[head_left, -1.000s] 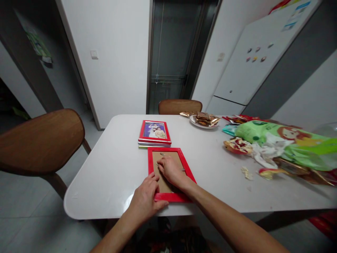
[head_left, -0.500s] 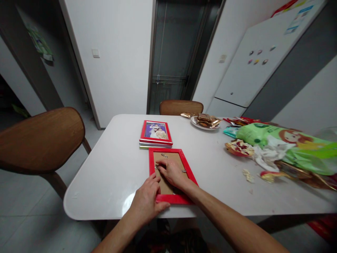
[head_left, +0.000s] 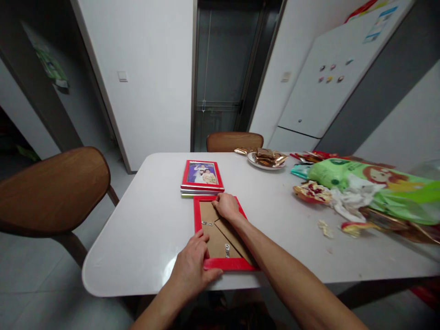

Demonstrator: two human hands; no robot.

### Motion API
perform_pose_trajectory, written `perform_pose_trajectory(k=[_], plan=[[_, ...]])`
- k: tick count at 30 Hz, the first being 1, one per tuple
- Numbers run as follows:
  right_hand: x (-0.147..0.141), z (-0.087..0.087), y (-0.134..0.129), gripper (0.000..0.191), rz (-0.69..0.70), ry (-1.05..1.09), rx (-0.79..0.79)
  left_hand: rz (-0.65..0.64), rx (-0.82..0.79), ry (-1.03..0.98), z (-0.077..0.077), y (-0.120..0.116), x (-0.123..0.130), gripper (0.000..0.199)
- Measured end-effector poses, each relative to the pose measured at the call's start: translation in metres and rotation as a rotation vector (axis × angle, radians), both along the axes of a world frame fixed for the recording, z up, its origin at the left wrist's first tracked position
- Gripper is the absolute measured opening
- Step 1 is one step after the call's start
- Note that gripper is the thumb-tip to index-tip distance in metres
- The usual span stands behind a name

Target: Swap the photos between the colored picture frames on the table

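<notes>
A red picture frame (head_left: 231, 264) lies face down on the white table, its brown backing board (head_left: 213, 238) showing, with a folding stand leg on it. Two metal clips show, one at the left edge and one at the bottom (head_left: 227, 250). Around the frame's lower left corner my left hand (head_left: 194, 259) is closed, thumb on the front edge and fingers over the left side. My right hand (head_left: 227, 206) is at the top edge, fingers bent together where a top clip sits; the fingers cover that clip.
Beyond the frame is a stack of picture frames, a red one with a photo (head_left: 202, 174) on top. Farther right stand a plate (head_left: 266, 167) of wrapped snacks, an opened pomegranate (head_left: 312, 191), crumpled tissue (head_left: 354, 198) and a green package (head_left: 388, 183). A wooden chair (head_left: 58, 192) is at left.
My right hand has moved from the clip on the left edge up to the top edge of the frame. My left hand keeps its hold on the corner.
</notes>
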State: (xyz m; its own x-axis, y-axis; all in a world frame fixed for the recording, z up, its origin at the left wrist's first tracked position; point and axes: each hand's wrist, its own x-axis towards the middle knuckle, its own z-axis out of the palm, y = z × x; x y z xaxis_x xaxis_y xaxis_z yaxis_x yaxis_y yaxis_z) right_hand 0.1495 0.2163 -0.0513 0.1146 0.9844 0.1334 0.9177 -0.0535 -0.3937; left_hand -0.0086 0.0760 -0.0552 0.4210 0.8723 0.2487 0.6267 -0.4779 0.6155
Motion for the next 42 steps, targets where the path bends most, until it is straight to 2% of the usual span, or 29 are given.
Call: perform_pose_trajectory(k=[3, 6, 10, 12, 16, 18, 20, 22, 24, 26, 28, 31, 34, 36, 39, 41, 42], plan=[[0.0, 0.004, -0.001, 0.021, -0.004, 0.031, 0.035, 0.014, 0.014, 0.017, 0.001, -0.001, 0.001, 0.023], [0.006, 0.011, -0.01, 0.02, 0.05, 0.082, 0.079, 0.021, 0.042, 0.087, 0.006, -0.005, 0.005, 0.025], [0.035, 0.017, -0.033, 0.022, 0.117, 0.219, 0.189, -0.002, 0.028, 0.183, 0.012, -0.011, 0.016, 0.031], [0.057, 0.016, -0.049, 0.024, 0.077, 0.427, 0.244, -0.013, 0.025, 0.149, 0.014, -0.012, 0.02, 0.025], [0.082, 0.013, -0.089, 0.033, -0.141, 1.108, 0.181, 0.007, 0.069, -0.063, 0.02, -0.011, 0.022, 0.009], [0.077, 0.012, -0.11, 0.033, -0.109, 1.405, 0.122, 0.043, 0.049, -0.171, 0.025, -0.011, 0.026, 0.01], [0.062, 0.013, -0.125, 0.034, 0.054, 1.618, 0.024, 0.074, 0.013, -0.295, 0.027, -0.013, 0.034, 0.015], [0.043, 0.013, -0.135, 0.034, 0.117, 1.754, -0.073, 0.066, -0.029, -0.454, 0.024, -0.017, 0.046, 0.022], [0.027, 0.014, -0.138, 0.033, 0.11, 1.851, -0.113, 0.024, -0.087, -0.604, 0.019, -0.022, 0.059, 0.03], [0.019, 0.016, -0.138, 0.032, 0.065, 1.941, -0.036, -0.017, -0.149, -0.677, 0.017, -0.027, 0.07, 0.037], [0.021, 0.019, -0.138, 0.031, 0.016, 1.992, 0.129, -0.034, -0.179, -0.68, 0.021, -0.03, 0.078, 0.038], [0.044, 0.021, -0.137, 0.034, -0.002, 1.947, 0.262, -0.04, -0.142, -0.722, 0.043, -0.027, 0.085, 0.047], [0.085, 0.023, -0.131, 0.045, -0.044, 1.788, 0.242, -0.036, -0.159, -0.768, 0.068, -0.019, 0.091, 0.064], [0.116, 0.026, -0.123, 0.049, -0.138, 1.58, 0.214, -0.054, -0.229, -0.733, 0.073, -0.012, 0.099, 0.063], [0.161, 0.033, -0.11, 0.041, -0.22, 1.001, 0.147, -0.092, -0.342, -0.698, 0.059, 0.001, 0.117, 0.062], [0.188, 0.035, -0.101, 0.034, -0.213, 0.432, 0.093, -0.111, -0.4, -0.665, 0.04, 0.009, 0.132, 0.063], [0.201, 0.035, -0.097, 0.032, -0.244, 0.357, 0.066, -0.128, -0.414, -0.627, 0.03, 0.013, 0.14, 0.062]])
